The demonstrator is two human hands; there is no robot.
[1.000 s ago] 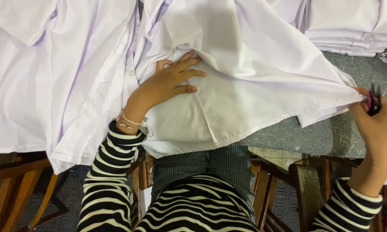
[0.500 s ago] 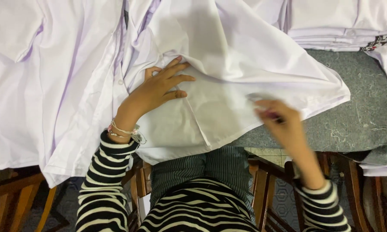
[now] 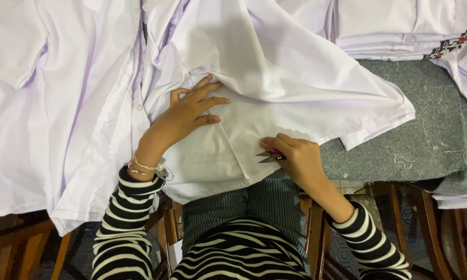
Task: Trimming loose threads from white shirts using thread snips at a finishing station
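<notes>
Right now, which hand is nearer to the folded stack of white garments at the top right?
Right. The right hand, holding small snips, lies below and left of the folded stack; the left hand presses the white shirt farther left.

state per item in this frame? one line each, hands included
left hand: flat on the white shirt, fingers spread, pressing the cloth down
right hand: closed round the thread snips
thread snips: blades parted, tips at the shirt's lower edge
white shirt: unfolded, rumpled, spread over the table and lap
folded shirts: stacked neatly at the top right
grey table cover: strewn with loose thread ends
</notes>
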